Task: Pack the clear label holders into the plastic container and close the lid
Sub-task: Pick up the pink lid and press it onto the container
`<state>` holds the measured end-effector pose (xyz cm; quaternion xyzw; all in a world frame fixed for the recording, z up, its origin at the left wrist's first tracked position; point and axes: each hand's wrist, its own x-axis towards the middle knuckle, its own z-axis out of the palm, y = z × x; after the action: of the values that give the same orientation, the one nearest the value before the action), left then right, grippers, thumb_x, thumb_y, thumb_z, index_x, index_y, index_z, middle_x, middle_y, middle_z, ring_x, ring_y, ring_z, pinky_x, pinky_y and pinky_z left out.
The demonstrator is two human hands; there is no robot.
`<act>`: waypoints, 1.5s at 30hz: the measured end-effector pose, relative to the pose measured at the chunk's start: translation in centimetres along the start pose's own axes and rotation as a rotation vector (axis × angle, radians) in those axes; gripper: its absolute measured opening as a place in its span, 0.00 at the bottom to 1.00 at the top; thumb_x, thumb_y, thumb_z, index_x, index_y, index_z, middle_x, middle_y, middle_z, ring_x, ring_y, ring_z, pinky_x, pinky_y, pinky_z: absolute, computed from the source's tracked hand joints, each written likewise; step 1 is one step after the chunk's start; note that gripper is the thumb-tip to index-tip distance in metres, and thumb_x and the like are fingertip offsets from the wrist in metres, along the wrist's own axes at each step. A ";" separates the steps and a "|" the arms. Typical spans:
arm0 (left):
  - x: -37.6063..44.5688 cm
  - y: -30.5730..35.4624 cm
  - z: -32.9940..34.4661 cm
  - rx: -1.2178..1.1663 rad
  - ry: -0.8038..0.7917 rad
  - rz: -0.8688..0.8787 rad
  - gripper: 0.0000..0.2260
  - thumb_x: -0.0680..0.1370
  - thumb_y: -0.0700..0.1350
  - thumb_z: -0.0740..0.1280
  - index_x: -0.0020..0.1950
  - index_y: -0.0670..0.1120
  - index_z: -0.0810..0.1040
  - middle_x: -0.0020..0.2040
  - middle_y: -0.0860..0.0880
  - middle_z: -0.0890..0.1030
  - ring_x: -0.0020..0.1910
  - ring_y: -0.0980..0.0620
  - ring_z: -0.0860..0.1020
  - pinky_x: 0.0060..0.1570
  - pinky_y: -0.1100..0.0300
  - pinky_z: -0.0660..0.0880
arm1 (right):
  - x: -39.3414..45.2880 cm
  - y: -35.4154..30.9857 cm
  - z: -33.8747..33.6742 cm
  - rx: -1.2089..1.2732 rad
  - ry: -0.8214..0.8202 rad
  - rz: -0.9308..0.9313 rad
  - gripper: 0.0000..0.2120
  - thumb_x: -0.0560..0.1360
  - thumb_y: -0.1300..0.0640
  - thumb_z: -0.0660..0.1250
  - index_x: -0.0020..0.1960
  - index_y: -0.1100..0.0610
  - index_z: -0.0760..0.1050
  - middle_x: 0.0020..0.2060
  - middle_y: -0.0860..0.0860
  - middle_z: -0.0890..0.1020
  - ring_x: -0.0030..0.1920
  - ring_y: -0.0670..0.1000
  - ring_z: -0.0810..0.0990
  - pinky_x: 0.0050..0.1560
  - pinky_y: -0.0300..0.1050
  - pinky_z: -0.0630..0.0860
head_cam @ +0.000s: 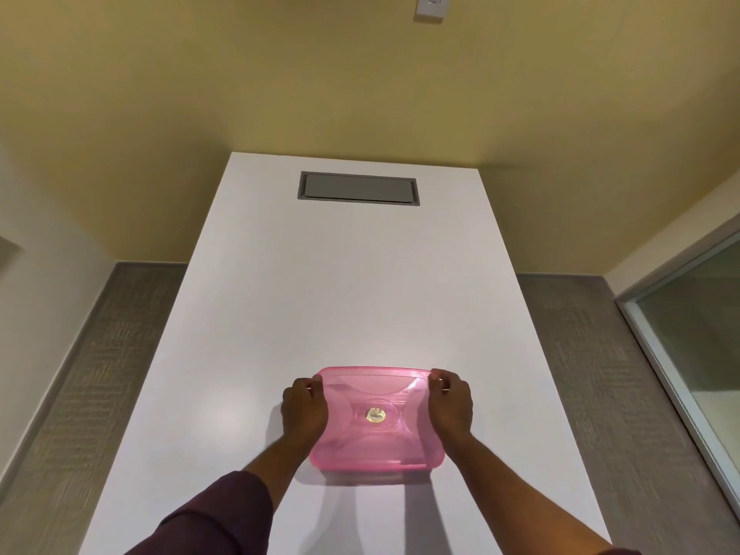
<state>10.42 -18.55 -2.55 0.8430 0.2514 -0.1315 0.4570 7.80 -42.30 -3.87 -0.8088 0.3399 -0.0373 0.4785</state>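
Curling around the short left edge of the pink container [376, 420]: fingers [314, 384] of the left hand [304, 408], gripping near the far left corner. Curling likewise around the short right edge: fingers [438, 378] of the right hand [450, 406], gripping near the far right corner. Lying flat across the top of the container, between the two hands: a translucent pink lid [372, 388] with a small round gold sticker [375, 415] at its centre. Showing nothing clearly through the tinted plastic, so cannot tell where the label holders are. Sitting on the near part of the white desk [340, 294], close to the person. Reaching in from the bottom edge: both forearms, the left one wearing a dark maroon sleeve [216, 514]. Lying flush in the far end of the desk: a grey rectangular hatch [358, 188]. Rising behind: a yellow wall [280, 74] carrying a white switch plate [430, 6]. Flanking the desk on both sides: grey carpet [80, 374].
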 end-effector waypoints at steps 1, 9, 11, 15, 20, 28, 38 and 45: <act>0.2 0.2 0.2 0.015 0.005 -0.008 0.18 0.84 0.52 0.55 0.58 0.38 0.76 0.57 0.37 0.78 0.59 0.35 0.76 0.62 0.44 0.72 | 0.0 0.1 0.1 -0.008 0.001 -0.007 0.04 0.81 0.54 0.64 0.50 0.46 0.77 0.45 0.48 0.82 0.47 0.52 0.82 0.47 0.45 0.73; 1.5 0.3 1.4 -0.001 0.035 0.056 0.15 0.84 0.51 0.55 0.47 0.40 0.68 0.48 0.38 0.77 0.48 0.36 0.76 0.50 0.45 0.72 | 1.0 1.6 1.5 -0.112 -0.002 0.037 0.11 0.83 0.52 0.58 0.48 0.53 0.76 0.51 0.54 0.82 0.48 0.53 0.80 0.52 0.49 0.76; 1.6 0.0 1.5 -0.021 0.043 0.110 0.14 0.84 0.50 0.55 0.45 0.41 0.66 0.43 0.41 0.76 0.42 0.39 0.74 0.42 0.49 0.70 | 1.1 2.0 1.8 -0.156 0.006 0.032 0.14 0.84 0.51 0.56 0.49 0.56 0.77 0.51 0.55 0.82 0.48 0.54 0.80 0.51 0.49 0.76; 1.8 -0.6 1.6 -0.006 0.073 0.165 0.13 0.85 0.50 0.54 0.44 0.43 0.64 0.36 0.47 0.74 0.34 0.47 0.71 0.30 0.57 0.64 | 0.8 2.0 2.3 -0.202 0.053 0.000 0.14 0.85 0.51 0.55 0.56 0.56 0.78 0.54 0.52 0.81 0.48 0.51 0.77 0.50 0.46 0.70; 2.1 -1.4 1.9 0.024 0.084 0.178 0.13 0.85 0.50 0.53 0.45 0.43 0.65 0.36 0.49 0.75 0.32 0.54 0.71 0.30 0.61 0.63 | 0.7 1.6 2.6 -0.265 0.050 0.011 0.15 0.85 0.50 0.53 0.57 0.55 0.76 0.55 0.52 0.80 0.53 0.57 0.81 0.52 0.48 0.72; 2.1 -1.8 2.6 0.038 0.129 0.196 0.13 0.85 0.50 0.53 0.45 0.43 0.66 0.36 0.50 0.75 0.34 0.51 0.73 0.34 0.55 0.64 | 0.4 1.8 3.1 -0.422 0.129 -0.005 0.13 0.84 0.46 0.52 0.50 0.52 0.69 0.47 0.51 0.80 0.47 0.61 0.83 0.45 0.50 0.74; 1.4 -2.5 2.2 0.232 0.185 0.223 0.13 0.82 0.57 0.56 0.45 0.49 0.69 0.41 0.50 0.78 0.39 0.42 0.78 0.38 0.53 0.73 | -0.2 1.2 2.1 -0.381 0.085 0.027 0.18 0.84 0.47 0.53 0.55 0.57 0.77 0.53 0.55 0.81 0.52 0.60 0.82 0.53 0.52 0.77; -0.5 -3.7 1.3 0.206 0.089 0.013 0.21 0.81 0.63 0.52 0.44 0.47 0.70 0.42 0.49 0.78 0.40 0.44 0.76 0.42 0.53 0.71 | -1.1 0.8 0.2 -0.379 -0.016 0.164 0.28 0.83 0.36 0.51 0.58 0.58 0.77 0.58 0.56 0.80 0.55 0.61 0.81 0.55 0.53 0.75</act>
<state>8.00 -18.12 -5.64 0.8922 0.2510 -0.1162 0.3572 6.63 -41.77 -4.38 -0.8542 0.4016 0.0728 0.3221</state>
